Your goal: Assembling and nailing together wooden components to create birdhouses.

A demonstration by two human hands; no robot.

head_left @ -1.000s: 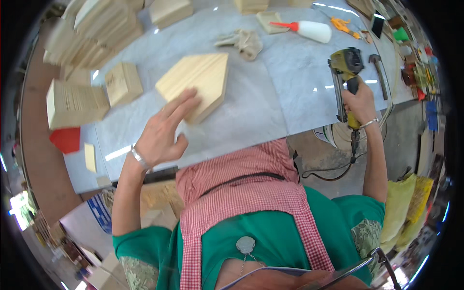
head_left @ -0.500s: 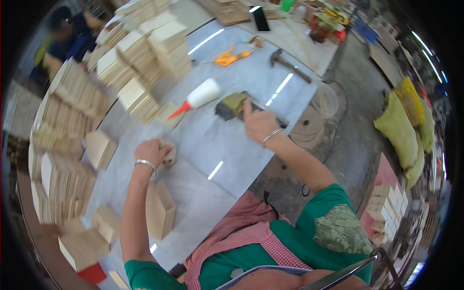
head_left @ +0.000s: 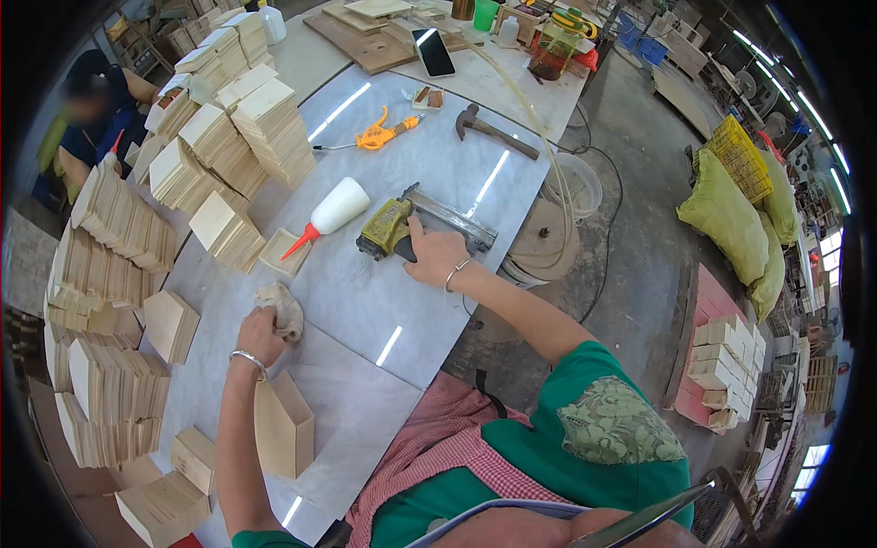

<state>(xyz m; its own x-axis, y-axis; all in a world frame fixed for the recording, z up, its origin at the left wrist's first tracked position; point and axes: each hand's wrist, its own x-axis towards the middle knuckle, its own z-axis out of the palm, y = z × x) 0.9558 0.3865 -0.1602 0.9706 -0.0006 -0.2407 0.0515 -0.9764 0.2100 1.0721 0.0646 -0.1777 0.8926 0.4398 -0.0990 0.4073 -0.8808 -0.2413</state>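
My right hand (head_left: 437,256) is closed round the dark handle of an olive-green nail gun (head_left: 389,225), whose long grey magazine points to the right over the table. My left hand (head_left: 262,334) grips a crumpled beige rag (head_left: 282,309) on the tabletop. Close to my left forearm, a pointed wooden box (head_left: 284,427) stands on the table. Between my hands and farther off lies a white glue bottle (head_left: 340,205), its red nozzle resting over a small wooden piece (head_left: 287,249).
Stacks of wooden panels (head_left: 119,384) line the left side. An orange air blow gun (head_left: 376,134), a hammer (head_left: 493,131) and a phone (head_left: 433,53) lie at the back. A co-worker (head_left: 96,119) sits far left. Right of the table stands a bucket (head_left: 577,183).
My right hand has closed round the nail gun's handle, and the gun's magazine has swung into plain view. My left hand and the rag are slightly lower in the picture; the view has shifted.
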